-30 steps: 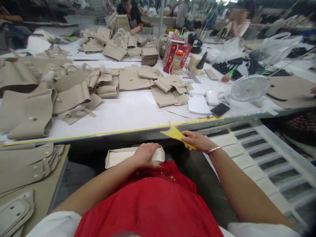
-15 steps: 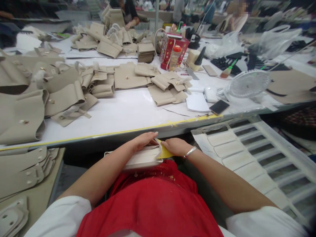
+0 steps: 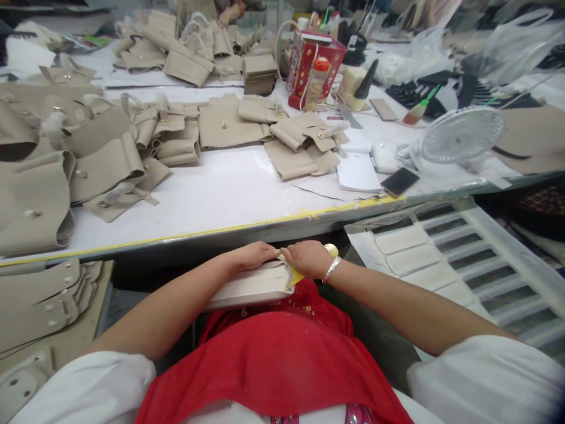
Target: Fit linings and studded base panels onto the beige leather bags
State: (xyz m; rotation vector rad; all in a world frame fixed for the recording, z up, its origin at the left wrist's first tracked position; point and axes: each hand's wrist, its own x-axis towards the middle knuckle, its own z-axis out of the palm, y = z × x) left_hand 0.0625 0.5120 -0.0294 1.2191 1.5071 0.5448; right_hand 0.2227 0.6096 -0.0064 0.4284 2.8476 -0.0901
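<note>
An off-white folded leather piece (image 3: 251,287) with layered edges lies on my lap, over the red apron (image 3: 273,359). My left hand (image 3: 256,255) is closed over its far edge, the fingertips near its right end. My right hand (image 3: 309,258) is closed around a flat yellow piece (image 3: 296,277), pressed against the right end of the folded leather. A rounded yellow tip sticks out beyond the knuckles. My two hands nearly touch at the thumbs. What lies under my left palm is hidden.
A white worktable (image 3: 220,188) with a yellow-taped edge carries beige leather bags (image 3: 106,168), a phone (image 3: 399,182), a white fan (image 3: 463,135) and a red box (image 3: 311,68). Leather straps (image 3: 39,294) lie on a board at left. A slatted rack (image 3: 468,259) stands at right.
My right hand has turned and moved slightly up, its fingers now nearer my left hand. More of the yellow piece shows behind the right hand. The camera view has shifted a little.
</note>
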